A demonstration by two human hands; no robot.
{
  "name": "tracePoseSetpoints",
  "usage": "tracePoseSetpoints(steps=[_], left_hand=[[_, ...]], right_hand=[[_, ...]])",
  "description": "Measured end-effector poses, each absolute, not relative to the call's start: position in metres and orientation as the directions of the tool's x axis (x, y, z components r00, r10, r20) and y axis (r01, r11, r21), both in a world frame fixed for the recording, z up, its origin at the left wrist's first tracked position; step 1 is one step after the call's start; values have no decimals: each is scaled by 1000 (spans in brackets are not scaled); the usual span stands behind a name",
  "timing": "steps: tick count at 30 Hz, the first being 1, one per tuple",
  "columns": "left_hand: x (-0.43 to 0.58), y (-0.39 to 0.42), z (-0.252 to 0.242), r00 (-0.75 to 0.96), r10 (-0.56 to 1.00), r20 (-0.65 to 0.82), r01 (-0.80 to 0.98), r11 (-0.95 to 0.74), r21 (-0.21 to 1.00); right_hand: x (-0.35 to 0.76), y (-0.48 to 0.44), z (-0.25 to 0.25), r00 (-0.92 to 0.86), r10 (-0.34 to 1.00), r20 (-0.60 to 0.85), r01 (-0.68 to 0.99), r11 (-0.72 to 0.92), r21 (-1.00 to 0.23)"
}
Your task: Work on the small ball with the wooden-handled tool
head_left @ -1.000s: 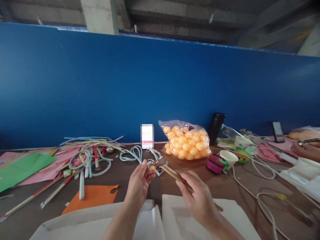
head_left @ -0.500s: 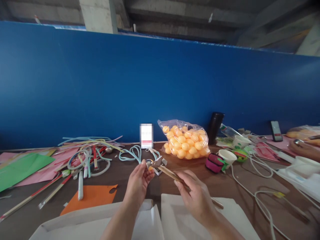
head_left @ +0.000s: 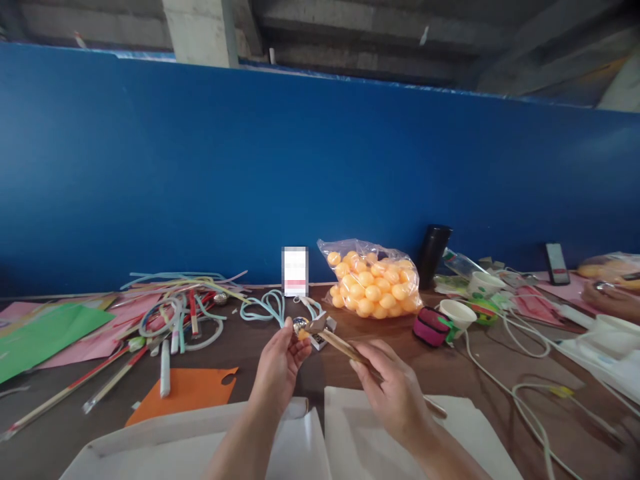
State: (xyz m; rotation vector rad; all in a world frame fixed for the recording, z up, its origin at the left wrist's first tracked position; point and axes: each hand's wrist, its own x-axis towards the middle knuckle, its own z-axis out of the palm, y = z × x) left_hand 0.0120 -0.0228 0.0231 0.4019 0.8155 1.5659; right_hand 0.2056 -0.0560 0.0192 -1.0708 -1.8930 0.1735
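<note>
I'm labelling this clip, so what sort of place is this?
Probably a craft worktable inside an unfinished building: there's a bare concrete pillar, plus green paper and bagged orange balls.

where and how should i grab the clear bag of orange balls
On the clear bag, pinch the loose upper-left corner, probably best from above: it pokes up beyond the orange balls, which bulge the body.
</note>
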Motion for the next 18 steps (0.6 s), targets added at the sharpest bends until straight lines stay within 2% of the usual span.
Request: tracePoseSetpoints(steps=[4, 18], left_hand=[[12, -22, 22, -182, 964, -194, -719, 5, 695], [13, -23, 22, -193, 963, -189, -711, -4, 703]], right_hand=[[205, -56, 19, -172, 717, 676, 586, 626, -515], [206, -56, 19, -201, 754, 625, 587, 604, -540]])
